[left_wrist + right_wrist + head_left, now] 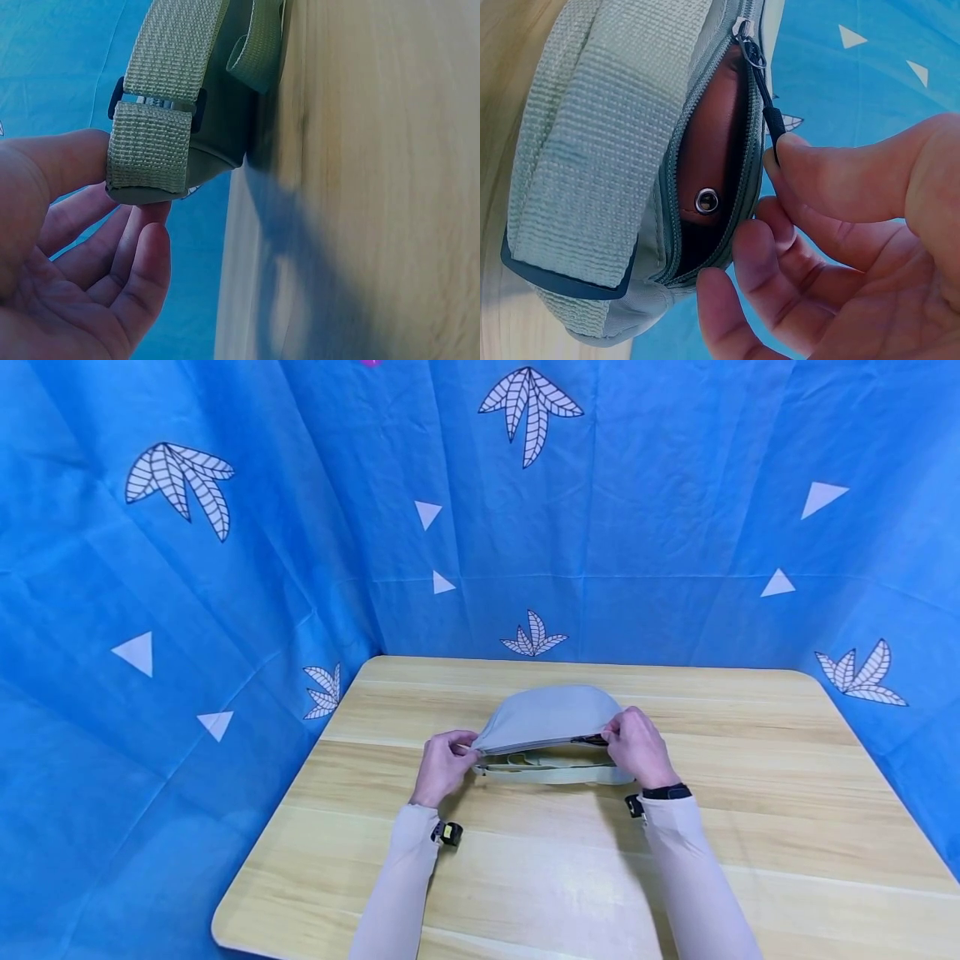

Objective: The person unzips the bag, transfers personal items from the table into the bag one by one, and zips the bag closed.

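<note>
A pale grey-green waist bag (pixel 551 718) stands on the table between the two hands, its zipper partly undone. At its left end, my left hand (pixel 442 768) grips the corner, thumb at the webbing strap (pixel 157 142) and fingers behind. My right hand (pixel 640 747) pinches the black cord zipper pull (pixel 774 124) between thumb and forefinger at the right end. The metal slider (pixel 742 28) sits at the top of the gap in the right wrist view. Inside the gap shows a brown, leather-like item (pixel 709 142) with a metal eyelet (pixel 706 201).
The strap runs along the near side of the bag, with a dark buckle (pixel 570 274) at the right end. A light wood table (pixel 540 860) lies beneath. Blue patterned cloth (pixel 645 510) hangs behind and to both sides.
</note>
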Demonstrator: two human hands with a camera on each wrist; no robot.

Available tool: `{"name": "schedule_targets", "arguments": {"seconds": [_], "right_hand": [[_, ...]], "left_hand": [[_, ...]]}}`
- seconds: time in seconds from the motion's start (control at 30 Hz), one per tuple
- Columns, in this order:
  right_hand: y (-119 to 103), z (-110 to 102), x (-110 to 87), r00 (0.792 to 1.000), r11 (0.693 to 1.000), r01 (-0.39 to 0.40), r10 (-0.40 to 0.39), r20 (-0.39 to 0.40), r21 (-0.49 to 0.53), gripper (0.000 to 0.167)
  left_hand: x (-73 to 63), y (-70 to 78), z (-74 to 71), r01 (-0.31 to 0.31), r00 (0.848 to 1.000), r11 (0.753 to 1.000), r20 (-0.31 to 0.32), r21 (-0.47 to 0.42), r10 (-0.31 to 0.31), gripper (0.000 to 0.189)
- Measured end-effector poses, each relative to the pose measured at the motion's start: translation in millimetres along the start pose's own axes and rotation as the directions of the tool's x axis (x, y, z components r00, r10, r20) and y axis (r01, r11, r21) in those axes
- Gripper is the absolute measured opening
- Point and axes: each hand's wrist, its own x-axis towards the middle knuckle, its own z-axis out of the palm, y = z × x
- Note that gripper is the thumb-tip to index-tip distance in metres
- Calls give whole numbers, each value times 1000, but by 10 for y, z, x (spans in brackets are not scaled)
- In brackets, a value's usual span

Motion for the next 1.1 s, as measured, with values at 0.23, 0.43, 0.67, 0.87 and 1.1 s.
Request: {"name": "schedule_targets", "arguments": {"seconds": [0.23,0.43,0.67,0.87,1.1], "right_hand": [[26,-45,-27,1000,1000,-7,7,-7,6,12],[52,-70,-42,1000,1000,-23,23,-8,9,11],[122,-142,-54,999,999,-36,36,-20,13,12],[223,-212,-65,996,999,-50,50,-70,4,14],[231,-225,-36,997,998,-58,59,-55,18,16]], "left_hand": [[3,22,12,5,1000,1000,1,-3,-5,28],[3,23,26,14,1000,1000,3,-12,-14,29],[8,10,28,17,1000,1000,9,-16,-17,29],[4,-24,-32,49,998,999,-45,-3,-49,28],[10,-53,-53,33,999,999,-42,16,-32,29]]}}
